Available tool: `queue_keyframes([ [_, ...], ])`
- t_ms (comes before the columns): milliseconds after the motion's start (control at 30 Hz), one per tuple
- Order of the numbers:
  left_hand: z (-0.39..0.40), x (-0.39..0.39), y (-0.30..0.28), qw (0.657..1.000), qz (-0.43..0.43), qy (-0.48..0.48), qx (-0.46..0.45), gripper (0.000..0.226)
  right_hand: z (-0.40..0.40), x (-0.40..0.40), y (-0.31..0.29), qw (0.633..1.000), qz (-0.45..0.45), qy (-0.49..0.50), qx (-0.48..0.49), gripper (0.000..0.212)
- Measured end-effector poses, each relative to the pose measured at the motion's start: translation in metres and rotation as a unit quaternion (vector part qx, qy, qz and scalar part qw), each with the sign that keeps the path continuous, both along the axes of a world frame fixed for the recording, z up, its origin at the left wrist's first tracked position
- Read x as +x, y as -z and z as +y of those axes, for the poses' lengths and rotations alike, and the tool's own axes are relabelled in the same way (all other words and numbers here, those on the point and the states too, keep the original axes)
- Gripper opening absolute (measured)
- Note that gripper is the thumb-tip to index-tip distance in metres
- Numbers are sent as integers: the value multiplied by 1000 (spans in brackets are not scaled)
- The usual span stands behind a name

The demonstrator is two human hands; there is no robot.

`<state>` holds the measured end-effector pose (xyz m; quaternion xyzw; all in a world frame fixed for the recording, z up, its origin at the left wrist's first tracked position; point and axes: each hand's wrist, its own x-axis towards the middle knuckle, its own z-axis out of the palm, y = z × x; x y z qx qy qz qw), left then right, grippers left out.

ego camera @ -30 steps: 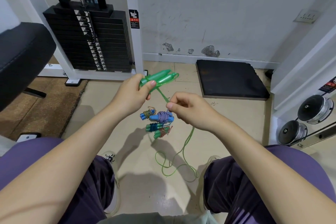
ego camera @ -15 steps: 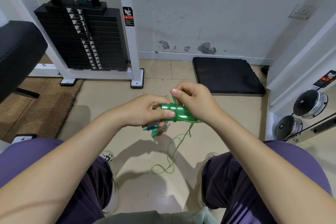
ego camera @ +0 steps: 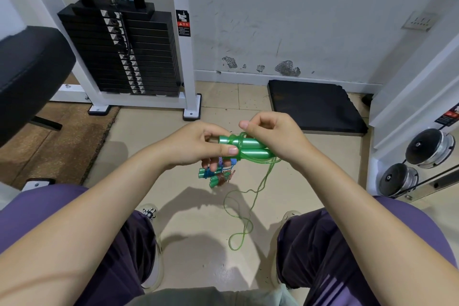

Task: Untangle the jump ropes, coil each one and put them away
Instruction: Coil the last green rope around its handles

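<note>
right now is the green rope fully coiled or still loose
Still loose: a few turns wrap the green handles held by both hands, but most of the green rope trails in loops to the floor.

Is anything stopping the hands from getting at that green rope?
Nothing visible does. The left hand already grips the two green plastic handles, and the right hand pinches the thin green cord wound around them. The rest of the cord hangs free to the floor.

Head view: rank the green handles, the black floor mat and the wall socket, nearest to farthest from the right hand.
1. green handles: at the right hand, its fingers on the cord around them.
2. black floor mat: on the floor beyond it.
3. wall socket: high on the wall, upper right.
</note>
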<state>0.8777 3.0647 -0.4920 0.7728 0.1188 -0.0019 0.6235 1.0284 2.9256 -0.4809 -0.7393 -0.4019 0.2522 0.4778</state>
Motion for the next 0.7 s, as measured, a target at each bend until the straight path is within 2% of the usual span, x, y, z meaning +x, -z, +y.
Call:
queue_keyframes([
  [100, 4, 0, -1, 1000, -5, -21, -14, 23, -3, 0, -3, 999, 15, -29, -21, 52],
  [233, 5, 1, 0, 998, -8, -56, -24, 24, -6, 0, -7, 995, 29, -83, -54, 36],
  [333, 2, 2, 0, 997, -11, -55, -49, 26, -8, 2, -9, 991, 31, -112, -72, 32],
  [433, 4, 1, 1, 998, 21, -18, -53, 33, -7, 3, -8, 991, 29, -110, -73, 28],
  [533, 8, -2, 0, 996, 70, 56, -29, 32, -6, 1, -5, 990, 2, -119, -78, 24],
  [633, 9, -3, -2, 987, 101, 123, -23, 26, -6, 0, -1, 987, -8, -128, -93, 31],
  [700, 9, -4, -1, 987, 90, 133, -25, 26, -8, -1, -1, 987, 14, -124, -102, 36],
])
